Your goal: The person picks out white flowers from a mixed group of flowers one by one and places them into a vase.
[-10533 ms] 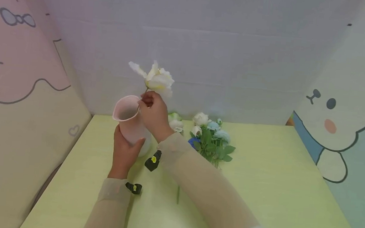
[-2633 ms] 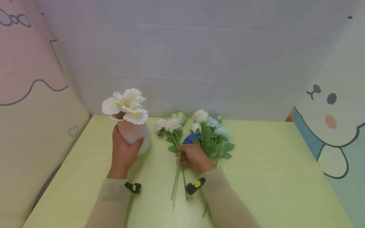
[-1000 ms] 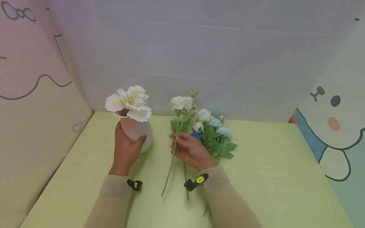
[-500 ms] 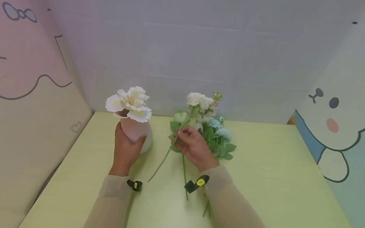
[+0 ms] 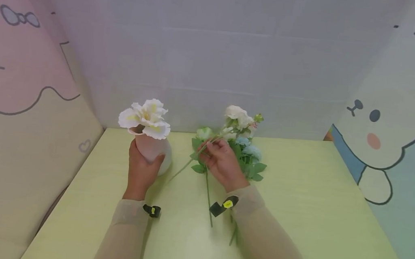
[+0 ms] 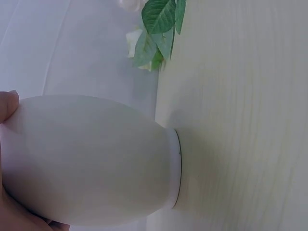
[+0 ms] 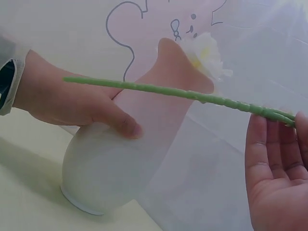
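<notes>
My left hand [image 5: 142, 173] grips the neck of a pale pink-and-white vase [image 5: 158, 154], its thumb across the near side. The vase's base meets the table in the left wrist view. From its mouth rises a white flower [image 5: 146, 118] with yellow-streaked petals. Between thumb and fingers, my right hand [image 5: 223, 163] pinches the green stem [image 7: 168, 91] of a white flower spray [image 5: 239, 116] with a small green bud. This spray is held above the table, blooms to the right, its bare stem end slanting down-left towards the vase.
Behind and below the right hand lie a greenish-white flower [image 5: 204, 133], light blue flowers [image 5: 252, 151] and green leaves [image 5: 259, 168]. Loose stems [image 5: 209, 203] extend towards me on the pale yellow table [image 5: 315, 203]. A grey wall covering [image 5: 213, 56] stands behind; cartoon-printed panels flank both sides.
Earlier the yellow-streaked flower went into the vase. My right hand then lifted the white spray off the table, and its blooms have since swung right. My left hand stays on the vase.
</notes>
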### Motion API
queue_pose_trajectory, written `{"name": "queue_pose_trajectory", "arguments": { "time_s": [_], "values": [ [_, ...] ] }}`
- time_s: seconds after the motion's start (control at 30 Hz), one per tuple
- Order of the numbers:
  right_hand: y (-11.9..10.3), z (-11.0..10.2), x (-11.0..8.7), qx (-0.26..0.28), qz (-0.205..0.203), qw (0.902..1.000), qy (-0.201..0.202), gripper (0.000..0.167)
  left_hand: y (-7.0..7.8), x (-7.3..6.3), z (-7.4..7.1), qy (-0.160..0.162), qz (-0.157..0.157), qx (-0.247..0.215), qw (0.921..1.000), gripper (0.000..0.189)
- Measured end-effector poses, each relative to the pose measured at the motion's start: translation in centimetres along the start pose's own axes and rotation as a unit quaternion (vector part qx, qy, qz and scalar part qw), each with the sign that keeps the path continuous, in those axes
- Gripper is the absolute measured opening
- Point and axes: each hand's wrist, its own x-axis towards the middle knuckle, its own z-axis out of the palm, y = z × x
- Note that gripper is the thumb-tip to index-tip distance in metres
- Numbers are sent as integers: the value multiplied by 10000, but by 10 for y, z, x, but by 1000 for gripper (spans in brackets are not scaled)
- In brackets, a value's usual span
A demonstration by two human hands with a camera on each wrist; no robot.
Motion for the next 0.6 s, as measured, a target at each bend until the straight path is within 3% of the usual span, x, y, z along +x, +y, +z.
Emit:
{"name": "queue_pose_trajectory", "arguments": {
  "time_s": [0.3,0.6],
  "values": [
    [-9,2,6,324,-377,9981,358,19,1,0,-1,-40,-101,14,9999,99],
    [-23,4,11,876,-617,9934,410,17,-1,1,1,47,127,-52,9999,100]
  ]
}}
